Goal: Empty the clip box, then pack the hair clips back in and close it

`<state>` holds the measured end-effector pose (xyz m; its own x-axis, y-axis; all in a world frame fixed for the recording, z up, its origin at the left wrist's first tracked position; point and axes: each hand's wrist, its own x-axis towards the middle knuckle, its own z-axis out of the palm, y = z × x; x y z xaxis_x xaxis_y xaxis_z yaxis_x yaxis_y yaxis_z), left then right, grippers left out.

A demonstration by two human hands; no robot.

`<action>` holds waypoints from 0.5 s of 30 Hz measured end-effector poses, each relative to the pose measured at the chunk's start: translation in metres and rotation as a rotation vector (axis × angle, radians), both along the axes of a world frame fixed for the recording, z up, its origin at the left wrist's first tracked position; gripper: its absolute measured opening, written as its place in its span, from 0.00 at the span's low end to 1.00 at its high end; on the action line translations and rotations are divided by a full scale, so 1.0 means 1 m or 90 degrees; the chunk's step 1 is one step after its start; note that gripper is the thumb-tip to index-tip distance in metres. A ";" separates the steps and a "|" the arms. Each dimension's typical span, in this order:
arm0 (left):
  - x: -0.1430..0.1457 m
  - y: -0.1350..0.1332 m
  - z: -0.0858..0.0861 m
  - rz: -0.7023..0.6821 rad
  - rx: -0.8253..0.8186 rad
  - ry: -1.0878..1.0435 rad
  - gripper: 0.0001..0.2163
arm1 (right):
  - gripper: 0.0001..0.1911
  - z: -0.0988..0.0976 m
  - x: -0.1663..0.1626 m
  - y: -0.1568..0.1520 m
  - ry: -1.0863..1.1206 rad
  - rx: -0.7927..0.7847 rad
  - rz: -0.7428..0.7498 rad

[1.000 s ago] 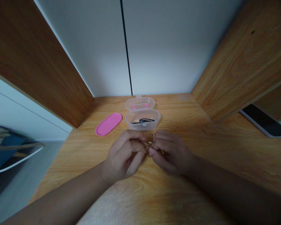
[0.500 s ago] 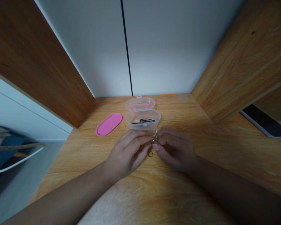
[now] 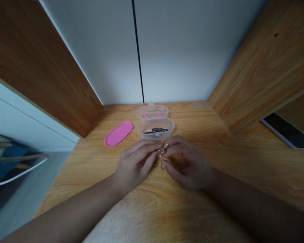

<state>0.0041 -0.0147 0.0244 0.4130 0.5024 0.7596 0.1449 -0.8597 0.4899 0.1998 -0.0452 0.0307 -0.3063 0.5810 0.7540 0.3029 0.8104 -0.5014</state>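
Note:
Between my hands is a small cluster of shiny gold rings; its exact number is blurred. My left hand is closed in a pinch against the cluster's left side. At the right side my right hand has its thumb parted from the fingers, the fingertips touching the rings. On the wood just below lie a dark thin ring, another ring beside the left thumb, and a pale ring under the left hand.
Behind the hands stands an open clear plastic case holding black hair clips; its lid lies back. A pink oval tray rests to the left. A dark-screened phone is at the right. White panels and wooden sides enclose the wooden surface.
My right thumb has moved down, away from the fingers. The ring cluster has shifted slightly left. Two more rings now show on the wood near my left thumb.

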 end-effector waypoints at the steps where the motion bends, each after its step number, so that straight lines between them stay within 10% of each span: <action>1: 0.000 -0.001 0.000 0.013 -0.012 -0.007 0.15 | 0.15 0.000 -0.001 0.000 -0.001 0.004 -0.008; 15: -0.002 -0.010 -0.001 -0.094 -0.211 -0.111 0.07 | 0.16 0.000 0.005 -0.002 -0.030 0.109 -0.149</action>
